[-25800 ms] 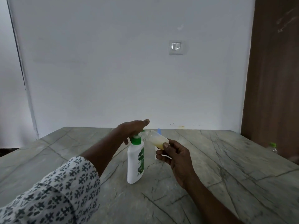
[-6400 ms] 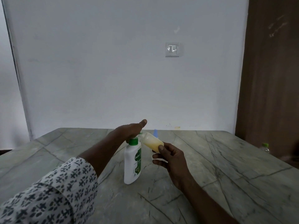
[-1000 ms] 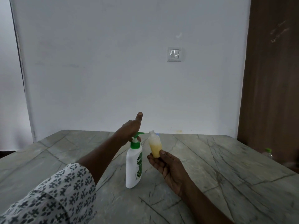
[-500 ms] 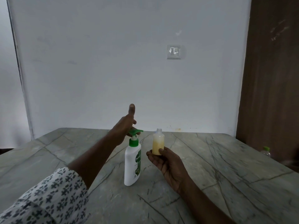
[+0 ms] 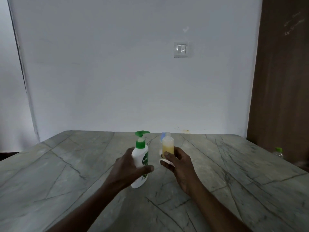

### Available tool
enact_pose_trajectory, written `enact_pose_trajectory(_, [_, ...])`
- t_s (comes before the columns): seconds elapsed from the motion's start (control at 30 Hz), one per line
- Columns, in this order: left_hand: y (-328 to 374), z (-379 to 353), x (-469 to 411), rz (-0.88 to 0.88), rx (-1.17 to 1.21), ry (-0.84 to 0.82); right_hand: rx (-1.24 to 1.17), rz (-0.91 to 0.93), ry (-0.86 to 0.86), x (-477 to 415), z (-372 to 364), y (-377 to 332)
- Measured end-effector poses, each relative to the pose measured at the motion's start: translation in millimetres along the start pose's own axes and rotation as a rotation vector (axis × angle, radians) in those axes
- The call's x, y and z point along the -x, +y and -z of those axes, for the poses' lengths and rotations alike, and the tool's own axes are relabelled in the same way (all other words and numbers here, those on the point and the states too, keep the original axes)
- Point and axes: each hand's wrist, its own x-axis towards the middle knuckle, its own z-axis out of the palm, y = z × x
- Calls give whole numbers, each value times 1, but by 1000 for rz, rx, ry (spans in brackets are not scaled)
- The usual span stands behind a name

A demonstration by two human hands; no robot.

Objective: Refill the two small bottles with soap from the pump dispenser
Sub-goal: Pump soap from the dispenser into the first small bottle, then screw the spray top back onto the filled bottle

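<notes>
Pump dispenser, white with a green pump, stands slightly tilted near the middle of the table, the left grip wrapped round its body. At its 3 o'clock the right grip pinches a small uncapped bottle, upright, with yellow soap filling most of it, and a white cap lies against the fingers. Just behind, at 11 o'clock, a second small bottle with a blue top is mostly hidden. A green-capped bottle stands far off at 3 o'clock, beyond the table's edge.
</notes>
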Motion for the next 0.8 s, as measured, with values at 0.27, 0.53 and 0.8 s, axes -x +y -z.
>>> enact_pose_trajectory(0.27, [-1, -8, -8, 94, 5, 211, 329, 100, 114, -1, 17, -14])
enact_pose_trajectory(0.53, [-16, -1, -13, 130, -26, 314, 687, 67, 9, 0, 17, -5])
enact_pose_trajectory(0.8, [11, 12, 16, -106, -74, 671, 833, -1, -99, 6, 13, -3])
